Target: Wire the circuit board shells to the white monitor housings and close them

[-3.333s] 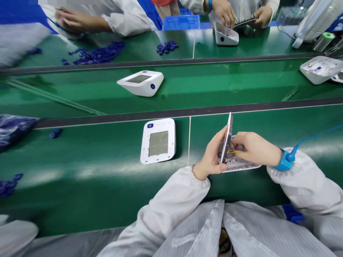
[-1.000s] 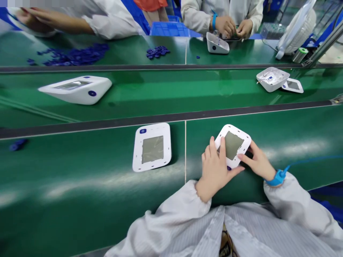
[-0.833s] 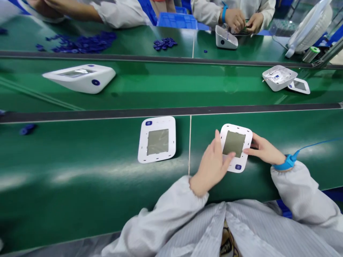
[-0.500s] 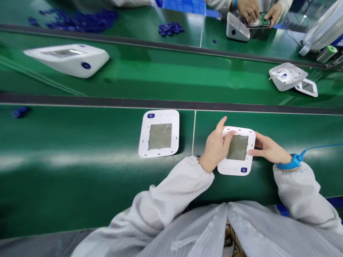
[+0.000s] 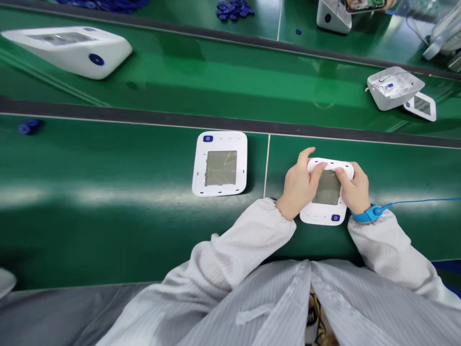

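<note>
Both hands grip a white front panel (image 5: 317,213) with a grey display window and a small blue button near its lower right corner. My left hand (image 5: 298,185) holds its left edge, thumb on the top of the frame by the window and index finger raised past the upper edge. My right hand (image 5: 355,187), with a blue strap and cord at the wrist, is closed round the right edge, thumb over the window's upper corner. The fingers underneath are hidden. To the left, a similar white panel (image 5: 219,191) lies on the green bench, its blue button at upper left.
Beyond the dark rail, a white wedge-shaped device (image 5: 108,57) sits at left on the green belt (image 5: 216,72); at right is an open white housing (image 5: 389,98) with wires. Blue round parts (image 5: 234,9) lie across the belt, and two blue pieces (image 5: 29,126) on the near bench.
My right hand has shifted from the panel's right side up to its upper right corner, its thumb now over the window. My left hand keeps its hold. The whole view has tilted downward.
</note>
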A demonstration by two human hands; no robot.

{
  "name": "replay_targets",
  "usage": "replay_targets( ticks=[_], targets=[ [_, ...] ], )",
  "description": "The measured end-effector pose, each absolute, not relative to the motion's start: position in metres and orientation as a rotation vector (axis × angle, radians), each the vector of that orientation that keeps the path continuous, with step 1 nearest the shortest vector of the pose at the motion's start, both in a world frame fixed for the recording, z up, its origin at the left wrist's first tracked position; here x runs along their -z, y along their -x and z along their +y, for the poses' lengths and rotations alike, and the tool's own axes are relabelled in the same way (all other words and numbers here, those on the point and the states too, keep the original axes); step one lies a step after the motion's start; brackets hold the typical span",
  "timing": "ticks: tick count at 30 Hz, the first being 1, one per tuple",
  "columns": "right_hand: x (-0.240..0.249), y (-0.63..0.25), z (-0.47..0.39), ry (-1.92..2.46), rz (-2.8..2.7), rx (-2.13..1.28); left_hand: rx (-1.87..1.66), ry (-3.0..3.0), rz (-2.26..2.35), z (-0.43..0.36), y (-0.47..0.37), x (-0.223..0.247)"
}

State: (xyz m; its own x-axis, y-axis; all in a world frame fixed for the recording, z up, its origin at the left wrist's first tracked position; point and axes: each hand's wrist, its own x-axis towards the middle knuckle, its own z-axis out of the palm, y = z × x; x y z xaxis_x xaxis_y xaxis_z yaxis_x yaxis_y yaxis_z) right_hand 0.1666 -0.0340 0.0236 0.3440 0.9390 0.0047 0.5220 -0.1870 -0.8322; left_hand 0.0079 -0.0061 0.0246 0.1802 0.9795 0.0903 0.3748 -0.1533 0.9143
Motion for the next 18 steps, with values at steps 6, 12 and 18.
replay_targets(
  ticks=[6, 12, 18],
  targets=[
    [-0.046, -0.183, -0.043, 1.94, -1.467, -0.635, -0.853, -1.794, 1.187, 0.022, -0.004, -0.029],
    [-0.092, -0.204, -0.081, 2.16, -1.902, -0.706, -0.556, -2.29, 0.964, -0.009, 0.009, -0.035],
    [-0.097, -0.186, -0.067, 1.423, -2.648, -0.148, -0.52, -2.399, 0.946, -0.046, 0.008, -0.017]
  ],
)
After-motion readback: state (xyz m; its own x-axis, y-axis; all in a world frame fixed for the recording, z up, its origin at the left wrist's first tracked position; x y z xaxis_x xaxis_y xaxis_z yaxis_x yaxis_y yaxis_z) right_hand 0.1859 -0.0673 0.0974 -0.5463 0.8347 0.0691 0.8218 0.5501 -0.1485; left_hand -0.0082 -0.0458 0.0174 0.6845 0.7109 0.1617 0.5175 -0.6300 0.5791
